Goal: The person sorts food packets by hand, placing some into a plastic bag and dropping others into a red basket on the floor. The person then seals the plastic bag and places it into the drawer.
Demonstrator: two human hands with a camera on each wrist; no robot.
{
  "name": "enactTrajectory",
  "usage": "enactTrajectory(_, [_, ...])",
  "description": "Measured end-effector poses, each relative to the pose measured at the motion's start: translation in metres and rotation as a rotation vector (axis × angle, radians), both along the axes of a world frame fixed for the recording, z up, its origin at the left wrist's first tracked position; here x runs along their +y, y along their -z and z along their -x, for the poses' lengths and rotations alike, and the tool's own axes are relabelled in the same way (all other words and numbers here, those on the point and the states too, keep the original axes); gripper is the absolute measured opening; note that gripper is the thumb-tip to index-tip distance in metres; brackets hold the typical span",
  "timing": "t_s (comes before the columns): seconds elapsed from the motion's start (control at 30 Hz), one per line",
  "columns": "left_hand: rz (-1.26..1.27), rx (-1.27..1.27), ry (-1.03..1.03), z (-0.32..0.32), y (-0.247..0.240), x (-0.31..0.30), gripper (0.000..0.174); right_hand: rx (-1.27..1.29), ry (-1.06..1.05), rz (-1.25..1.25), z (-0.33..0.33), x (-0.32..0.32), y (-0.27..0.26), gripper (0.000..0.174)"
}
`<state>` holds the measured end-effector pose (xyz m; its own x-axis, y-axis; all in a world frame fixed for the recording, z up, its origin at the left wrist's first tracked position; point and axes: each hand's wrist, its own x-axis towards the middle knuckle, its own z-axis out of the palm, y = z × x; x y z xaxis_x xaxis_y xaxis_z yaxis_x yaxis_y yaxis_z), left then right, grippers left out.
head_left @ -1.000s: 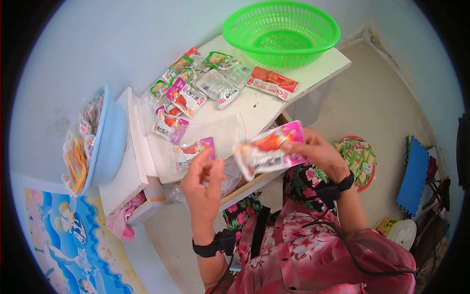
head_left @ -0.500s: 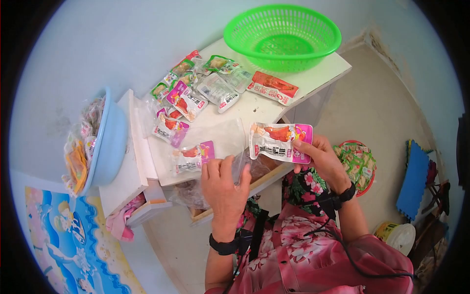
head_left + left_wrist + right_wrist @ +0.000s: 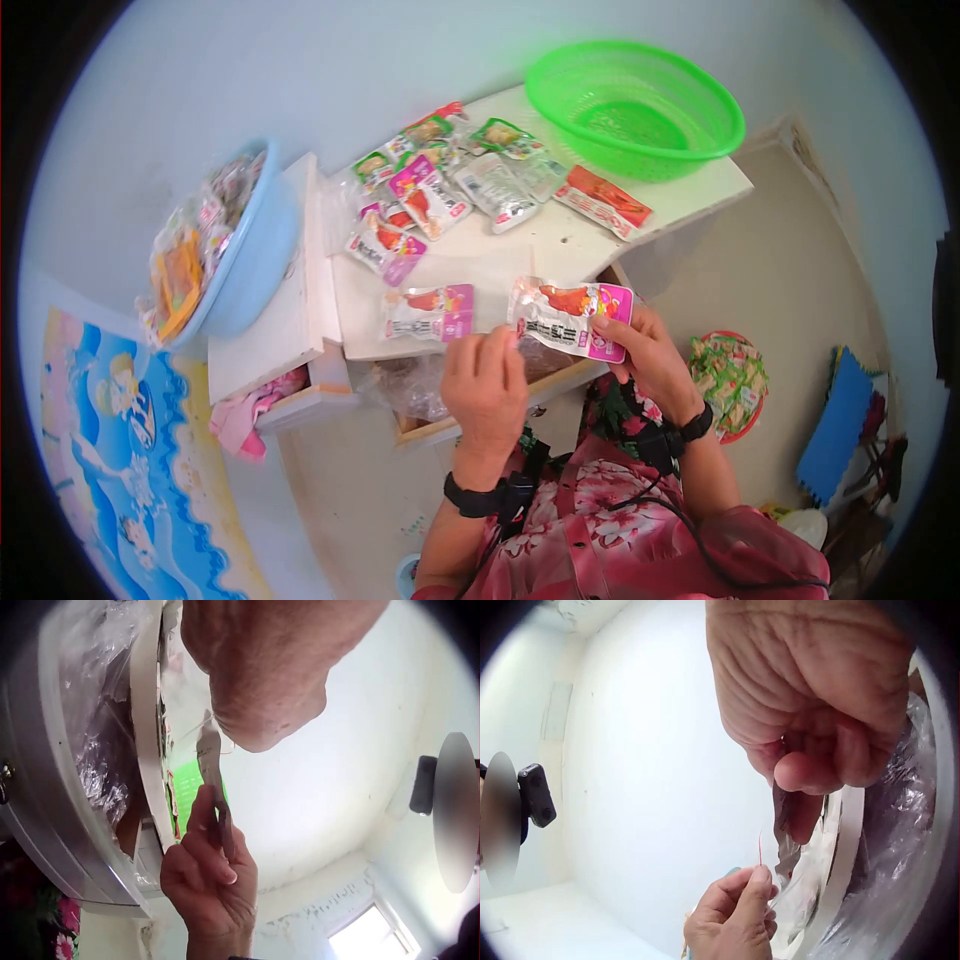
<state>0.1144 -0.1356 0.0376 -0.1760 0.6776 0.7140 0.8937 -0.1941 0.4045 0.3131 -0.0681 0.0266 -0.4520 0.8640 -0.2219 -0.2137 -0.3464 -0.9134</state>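
My right hand (image 3: 655, 365) pinches a white and magenta snack pouch (image 3: 560, 315) by its magenta end, thumb on top. The pouch front has a picture of cooked meat, and the left wrist view shows it edge-on. My left hand (image 3: 487, 385) is close to the pouch's left end, fingers bent. In the right wrist view, its thumb and forefinger pinch a thin red strand (image 3: 760, 849) that sticks up beside the pouch. A similar pouch (image 3: 430, 312) lies on the white table (image 3: 580, 250) just beyond the left hand.
Several pouches (image 3: 430, 195) lie piled at the table's back left, with a red packet (image 3: 605, 200) beside a green basket (image 3: 640, 110). An open drawer (image 3: 420, 430) holds clear plastic. A blue basin (image 3: 250, 260) with packets stands left; a red-rimmed basket (image 3: 745, 425) sits on the floor.
The pouch in my right hand first steadies, then tilts slightly. My left hand moves right, toward the pouch's left end, and its fingers draw together. The head view has shifted.
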Motion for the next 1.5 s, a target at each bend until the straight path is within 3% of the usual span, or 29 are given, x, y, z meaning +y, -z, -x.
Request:
enactTrajectory(0.23, [-0.054,0.000,0.034,0.001,0.001,-0.003,0.020,0.015,-0.056,-0.023,0.032,0.010,-0.006,0.022])
enactTrajectory(0.43, [-0.078,0.004,0.052,0.008,-0.009,-0.004,0.026,-0.083,-0.317,-0.073,0.060,0.030,-0.026,0.024])
enactTrajectory(0.53, [-0.100,-0.014,0.063,0.011,-0.014,-0.002,0.028,0.017,-0.458,-0.141,0.081,0.038,-0.043,0.017])
enactTrajectory(0.63, [-0.130,-0.050,0.092,0.014,-0.019,0.000,0.029,0.024,-0.515,-0.100,0.100,0.053,-0.031,0.043])
enactTrajectory(0.73, [-0.142,-0.092,0.122,0.017,-0.020,0.002,0.028,0.092,-0.561,-0.032,0.117,0.062,-0.030,0.046])
enactTrajectory(0.93, [-0.125,-0.228,0.239,0.017,-0.015,0.006,0.022,0.135,-0.469,-0.211,0.147,0.069,-0.028,0.047])
enactTrajectory(1.07, [-0.097,-0.228,0.292,0.021,-0.003,0.004,0.021,-0.050,-0.358,-0.192,0.140,0.067,-0.021,0.041])
enactTrajectory(1.13, [-0.126,-0.226,0.229,0.028,-0.004,-0.001,0.024,-0.138,-0.291,-0.178,0.135,0.063,-0.014,0.039])
enactTrajectory(1.33, [-0.041,-0.134,-0.167,0.083,-0.011,-0.005,0.029,0.057,0.042,-0.163,0.138,0.045,-0.009,0.052])
enactTrajectory(1.43, [0.050,-0.080,-0.188,0.103,0.001,-0.005,0.032,-0.379,-0.092,-0.359,0.135,0.042,-0.005,0.040])
enactTrajectory(1.5, [0.093,-0.003,-0.179,0.106,0.001,-0.005,0.037,-0.478,0.035,-0.766,0.135,0.040,-0.002,0.029])
